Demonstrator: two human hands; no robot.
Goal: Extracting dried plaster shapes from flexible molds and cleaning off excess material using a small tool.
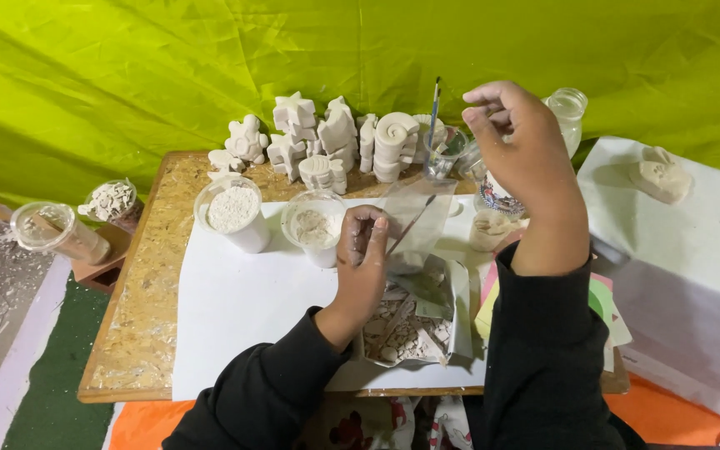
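— How does the thin stick [410, 227] lie?
— Slanted, tip up toward the far right, low end pinched by the left hand [362, 254] over the desk [139, 325].
— And the right hand [517, 137]?
— Raised, fingers curled; any hold is unclear.

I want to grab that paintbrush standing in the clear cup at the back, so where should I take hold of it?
Grip the paintbrush on its bare upper handle, coming from above. It stands nearly upright in the clear cup, bristle end hidden below, with plaster casts close on one side; the right hand is nearest.
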